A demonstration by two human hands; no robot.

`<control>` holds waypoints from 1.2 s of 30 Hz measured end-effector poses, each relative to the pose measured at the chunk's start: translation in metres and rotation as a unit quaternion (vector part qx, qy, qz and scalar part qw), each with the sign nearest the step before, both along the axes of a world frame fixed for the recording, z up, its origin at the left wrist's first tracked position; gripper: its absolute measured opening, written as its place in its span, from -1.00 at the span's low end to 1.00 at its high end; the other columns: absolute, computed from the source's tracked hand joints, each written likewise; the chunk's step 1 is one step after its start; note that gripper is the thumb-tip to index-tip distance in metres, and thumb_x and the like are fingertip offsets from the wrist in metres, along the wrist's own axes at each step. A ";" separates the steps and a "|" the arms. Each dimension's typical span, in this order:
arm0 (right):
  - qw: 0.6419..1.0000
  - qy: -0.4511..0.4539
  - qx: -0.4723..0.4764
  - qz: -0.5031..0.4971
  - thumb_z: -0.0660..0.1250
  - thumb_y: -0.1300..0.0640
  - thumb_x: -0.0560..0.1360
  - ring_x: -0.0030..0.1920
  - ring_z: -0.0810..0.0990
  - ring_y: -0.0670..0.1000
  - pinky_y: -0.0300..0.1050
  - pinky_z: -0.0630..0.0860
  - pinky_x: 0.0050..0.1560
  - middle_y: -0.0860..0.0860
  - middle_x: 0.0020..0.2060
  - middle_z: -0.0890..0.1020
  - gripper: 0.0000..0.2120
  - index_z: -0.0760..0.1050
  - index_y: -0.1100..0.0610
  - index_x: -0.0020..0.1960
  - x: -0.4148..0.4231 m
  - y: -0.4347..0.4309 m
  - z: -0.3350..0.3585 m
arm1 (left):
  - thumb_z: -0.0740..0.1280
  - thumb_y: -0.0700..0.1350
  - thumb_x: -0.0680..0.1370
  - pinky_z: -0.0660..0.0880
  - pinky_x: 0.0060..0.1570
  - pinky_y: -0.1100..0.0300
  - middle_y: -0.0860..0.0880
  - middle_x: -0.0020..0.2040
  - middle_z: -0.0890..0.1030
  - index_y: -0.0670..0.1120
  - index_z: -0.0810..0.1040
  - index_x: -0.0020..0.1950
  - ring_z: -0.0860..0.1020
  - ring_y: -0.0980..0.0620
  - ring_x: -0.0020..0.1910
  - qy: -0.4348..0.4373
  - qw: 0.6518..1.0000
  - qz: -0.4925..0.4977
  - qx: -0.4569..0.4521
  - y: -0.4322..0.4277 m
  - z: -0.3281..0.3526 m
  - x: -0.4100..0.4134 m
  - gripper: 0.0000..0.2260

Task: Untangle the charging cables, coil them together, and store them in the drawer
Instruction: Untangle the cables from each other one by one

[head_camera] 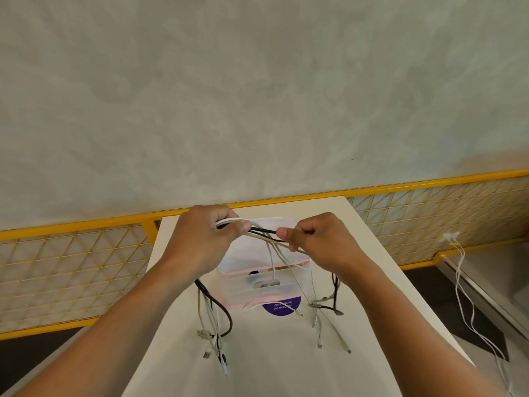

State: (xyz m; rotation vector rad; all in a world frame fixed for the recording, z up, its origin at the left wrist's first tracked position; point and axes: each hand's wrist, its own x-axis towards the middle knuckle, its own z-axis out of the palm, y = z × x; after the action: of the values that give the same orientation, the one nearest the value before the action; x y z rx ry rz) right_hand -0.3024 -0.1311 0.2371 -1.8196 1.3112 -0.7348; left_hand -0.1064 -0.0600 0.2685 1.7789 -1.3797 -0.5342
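A bundle of white, grey and black charging cables [264,232] is held up above a white table [372,282]. My left hand [206,233] grips one side of the bundle. My right hand [317,239] pinches the other side, a short gap away. Loose cable ends hang down below both hands, and their plugs [217,351] lie on the tabletop on the left and right. Behind the hanging cables stands a small translucent pink drawer unit [257,287]; its drawer looks pulled out a little.
A purple round sticker [282,306] lies on the table in front of the drawer unit. A yellow mesh railing [71,253] runs behind the table against a grey wall. At the right, white cables [463,296] hang from a socket to the floor.
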 end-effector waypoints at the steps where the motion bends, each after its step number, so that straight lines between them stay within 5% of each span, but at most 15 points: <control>1: 0.999 -0.023 0.025 0.012 0.46 -0.06 0.51 -0.37 0.55 -0.19 -0.34 0.39 -0.25 -0.18 -0.49 0.59 -0.70 0.71 0.13 -0.28 -0.002 -0.001 -0.001 | 0.45 0.03 0.51 0.24 -0.39 0.20 0.15 -0.53 0.42 0.04 0.64 -0.28 0.35 0.16 -0.49 0.005 1.000 0.002 0.000 0.000 0.000 0.001 -0.82; 5: 0.989 -0.090 0.112 0.042 0.41 0.14 0.57 -0.47 0.50 -0.31 -0.34 0.31 -0.29 -0.19 -0.53 0.56 -0.78 0.71 0.29 -0.09 -0.014 -0.008 -0.008 | 0.45 0.01 0.52 0.23 -0.39 0.19 0.10 -0.49 0.43 0.04 0.62 -0.30 0.34 0.14 -0.47 0.014 1.000 0.005 0.005 0.002 0.001 0.004 -0.80; 7: 0.988 -0.093 0.117 0.031 0.48 0.08 0.51 -0.45 0.53 -0.28 -0.36 0.34 -0.27 -0.15 -0.54 0.55 -0.76 0.69 0.27 -0.18 -0.017 -0.008 -0.011 | 0.45 0.01 0.52 0.25 -0.36 0.19 0.08 -0.43 0.48 0.03 0.63 -0.28 0.38 0.10 -0.40 0.016 1.000 0.001 0.007 0.002 0.002 0.003 -0.82; 12: 0.996 -0.049 0.072 -0.028 0.56 -0.13 0.37 -0.09 0.64 0.12 -0.14 0.50 -0.05 0.20 -0.30 0.64 -0.60 0.64 0.19 -0.38 -0.019 -0.011 -0.029 | 0.45 0.01 0.52 0.30 -0.33 0.18 -0.01 -0.33 0.56 0.01 0.65 -0.25 0.44 0.04 -0.33 0.010 1.000 0.001 0.012 0.002 0.001 0.001 -0.83; 16: 0.994 -0.060 0.095 -0.005 0.50 0.00 0.48 -0.09 0.67 -0.10 -0.17 0.54 0.04 -0.08 -0.28 0.73 -0.73 0.69 0.11 -0.34 -0.022 -0.015 -0.034 | 0.44 0.01 0.53 0.27 -0.34 0.19 0.04 -0.36 0.52 0.03 0.63 -0.26 0.42 0.06 -0.34 0.007 1.000 0.002 0.016 0.004 0.001 0.001 -0.83; 19: 0.989 -0.081 0.121 0.011 0.40 0.26 0.54 -0.36 0.58 -0.29 -0.43 0.41 -0.27 -0.06 -0.20 0.75 -0.76 0.66 0.18 -0.30 -0.027 -0.017 -0.035 | 0.45 0.00 0.52 0.27 -0.32 0.16 0.03 -0.37 0.52 0.01 0.64 -0.27 0.41 0.05 -0.33 0.022 1.000 0.009 0.011 0.004 0.002 0.005 -0.82; 21: 0.989 -0.082 0.126 0.008 0.43 0.26 0.52 -0.42 0.54 -0.27 -0.45 0.39 -0.37 -0.07 -0.27 0.72 -0.78 0.65 0.14 -0.30 -0.031 -0.018 -0.038 | 0.46 0.00 0.51 0.24 -0.32 0.15 0.03 -0.41 0.47 -0.01 0.64 -0.29 0.37 0.03 -0.36 0.033 0.999 0.013 0.006 0.004 0.002 0.009 -0.81; 23: 0.991 -0.069 0.118 -0.011 0.53 0.11 0.46 -0.39 0.52 -0.19 -0.39 0.40 -0.31 -0.10 -0.45 0.60 -0.75 0.60 0.14 -0.35 -0.033 -0.018 -0.042 | 0.47 0.00 0.51 0.24 -0.31 0.15 0.02 -0.41 0.47 -0.01 0.65 -0.28 0.37 0.03 -0.37 0.034 0.999 0.014 0.007 0.004 0.002 0.011 -0.81; 27: 0.994 -0.048 0.083 -0.054 0.60 0.02 0.37 -0.36 0.40 -0.04 -0.17 0.39 -0.24 -0.04 -0.48 0.44 -0.59 0.43 0.13 -0.44 -0.030 -0.018 -0.055 | 0.45 0.01 0.52 0.31 -0.29 0.18 0.05 -0.33 0.57 -0.01 0.66 -0.24 0.46 0.06 -0.29 0.019 1.000 0.009 0.017 0.006 0.001 0.007 -0.84; 30: 0.996 -0.029 0.060 -0.056 0.54 0.10 0.46 -0.35 0.48 -0.08 -0.24 0.40 -0.29 -0.06 -0.42 0.56 -0.71 0.55 0.11 -0.38 -0.028 -0.019 -0.060 | 0.43 0.01 0.53 0.28 -0.33 0.22 0.12 -0.35 0.52 -0.01 0.66 -0.20 0.44 0.12 -0.29 0.001 1.000 0.010 0.025 0.007 0.001 0.002 -0.85; 34: 0.995 -0.026 0.092 -0.037 0.36 0.30 0.56 -0.06 0.64 0.03 -0.25 0.49 -0.13 0.00 -0.15 0.71 -0.75 0.67 0.06 -0.22 -0.034 -0.022 -0.065 | 0.44 0.01 0.53 0.29 -0.33 0.22 0.06 -0.34 0.55 -0.01 0.66 -0.21 0.44 0.10 -0.31 0.001 1.000 0.010 0.022 0.008 0.001 0.004 -0.84; 36: 0.994 -0.027 0.095 -0.047 0.43 0.25 0.53 -0.08 0.64 0.03 -0.22 0.48 -0.11 0.01 -0.18 0.71 -0.79 0.65 0.08 -0.26 -0.037 -0.023 -0.067 | 0.45 0.00 0.52 0.31 -0.31 0.19 0.03 -0.32 0.58 -0.01 0.66 -0.23 0.46 0.07 -0.29 0.010 1.000 0.009 0.017 0.008 0.001 0.007 -0.84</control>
State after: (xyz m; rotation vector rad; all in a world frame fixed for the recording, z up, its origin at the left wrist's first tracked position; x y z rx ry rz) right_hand -0.3394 -0.1543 0.1704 -1.5871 1.3900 -0.6798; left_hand -0.0990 -0.0524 0.2695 1.8060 -1.3470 -0.5677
